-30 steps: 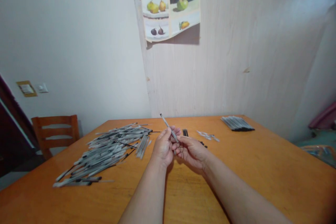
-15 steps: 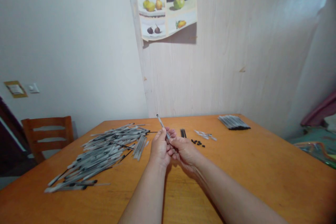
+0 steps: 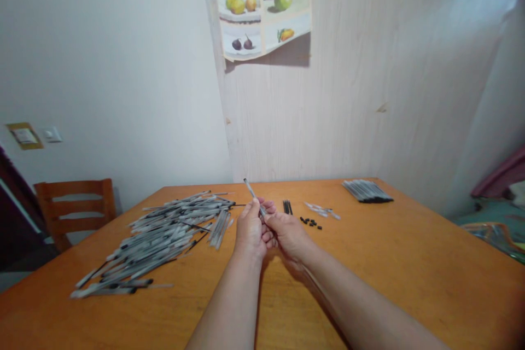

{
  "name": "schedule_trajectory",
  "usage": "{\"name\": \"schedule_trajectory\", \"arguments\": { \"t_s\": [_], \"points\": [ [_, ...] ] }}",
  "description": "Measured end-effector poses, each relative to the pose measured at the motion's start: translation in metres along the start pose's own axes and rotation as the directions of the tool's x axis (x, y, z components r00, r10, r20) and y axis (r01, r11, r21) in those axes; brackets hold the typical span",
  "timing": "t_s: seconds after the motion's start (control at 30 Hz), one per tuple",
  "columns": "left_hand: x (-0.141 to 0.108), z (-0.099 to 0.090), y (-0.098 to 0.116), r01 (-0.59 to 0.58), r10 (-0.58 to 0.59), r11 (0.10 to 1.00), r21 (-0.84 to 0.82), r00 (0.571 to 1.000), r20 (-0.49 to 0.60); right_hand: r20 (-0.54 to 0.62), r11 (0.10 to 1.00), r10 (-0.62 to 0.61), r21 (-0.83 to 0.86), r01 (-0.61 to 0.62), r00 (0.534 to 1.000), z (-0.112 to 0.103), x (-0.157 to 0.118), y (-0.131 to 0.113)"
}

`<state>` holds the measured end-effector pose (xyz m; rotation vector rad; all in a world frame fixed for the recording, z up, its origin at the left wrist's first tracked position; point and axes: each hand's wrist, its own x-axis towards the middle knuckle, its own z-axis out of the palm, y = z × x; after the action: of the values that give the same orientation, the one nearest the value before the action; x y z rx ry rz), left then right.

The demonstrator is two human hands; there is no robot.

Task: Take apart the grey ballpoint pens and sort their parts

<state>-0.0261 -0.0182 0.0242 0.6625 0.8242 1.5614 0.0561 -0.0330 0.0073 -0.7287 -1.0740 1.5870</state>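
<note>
Both hands meet over the middle of the wooden table (image 3: 394, 284), around one slim pen (image 3: 250, 188) with a clear barrel and a dark far tip. My left hand (image 3: 251, 227) pinches the barrel with the thumb on top. My right hand (image 3: 285, 232) grips the near end of the same pen, which its fingers largely hide. The pen slants up and away to the left. Beyond the hands lie several thin black pieces (image 3: 287, 207), small black plugs (image 3: 311, 223) and clear caps (image 3: 322, 210).
A large loose heap of pens and pen parts (image 3: 159, 235) covers the left side, with a small bundle of clear tubes (image 3: 220, 228) beside it. A neat row of pens (image 3: 368, 191) lies at the back right. A wooden chair (image 3: 76, 210) stands past the left edge.
The hands keep their grip on the pen, with barely any movement. The whole view has shifted slightly as the head moved.
</note>
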Motion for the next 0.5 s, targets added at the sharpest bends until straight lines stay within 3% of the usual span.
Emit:
{"name": "schedule_trajectory", "arguments": {
  "t_s": [0.5],
  "points": [
    [-0.0014, 0.0029, 0.0005, -0.012, 0.012, 1.000, 0.000, 0.998, -0.069, -0.075, 0.987, -0.047, -0.159, 0.034, 0.996, 0.0064, -0.0002, -0.0019]
  ]
}}
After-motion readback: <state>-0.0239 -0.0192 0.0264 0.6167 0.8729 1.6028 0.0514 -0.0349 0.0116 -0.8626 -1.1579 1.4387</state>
